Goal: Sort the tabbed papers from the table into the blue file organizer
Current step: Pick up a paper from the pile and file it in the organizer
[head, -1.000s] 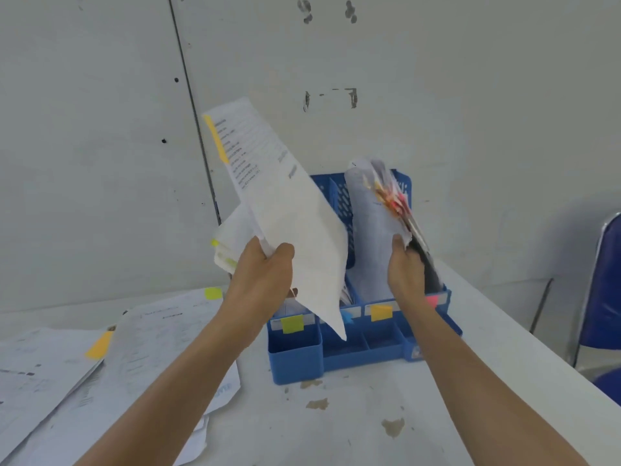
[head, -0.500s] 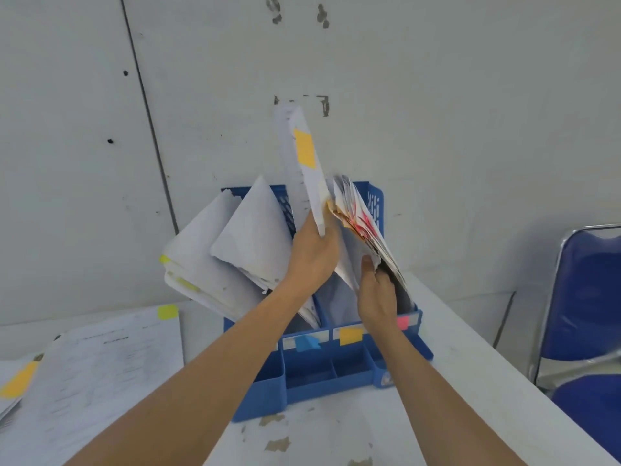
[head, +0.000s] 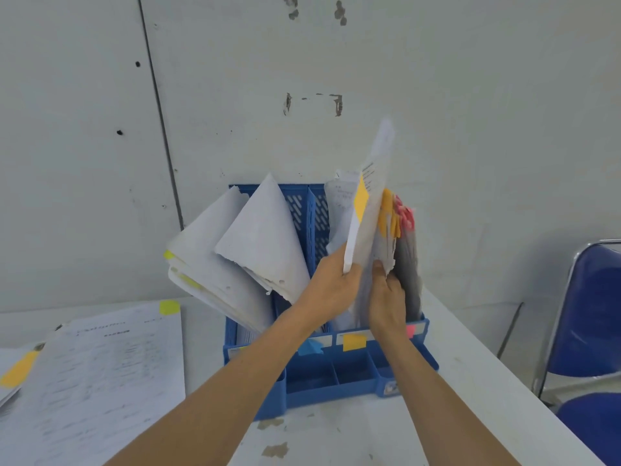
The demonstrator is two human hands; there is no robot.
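The blue file organizer (head: 336, 381) stands on the white table against the wall. My left hand (head: 331, 284) grips a white sheet with an orange tab (head: 368, 210), held upright over the slot marked by an orange label (head: 353, 342). My right hand (head: 386, 302) pinches the orange-tabbed papers (head: 388, 218) standing in that slot, holding them apart to the right. Pink-tabbed papers (head: 405, 216) stand in the rightmost slot. Yellow-tabbed papers (head: 215, 264) lean out of the left slot.
Loose sheets lie on the table at left: one with a yellow tab (head: 100, 371), another with an orange tab (head: 18, 368). A blue chair (head: 591, 331) stands at the right past the table edge. The wall is right behind the organizer.
My left hand has carried the orange-tabbed sheet rightward and lower, from above the middle slots into the gap beside the papers that my right hand holds apart.
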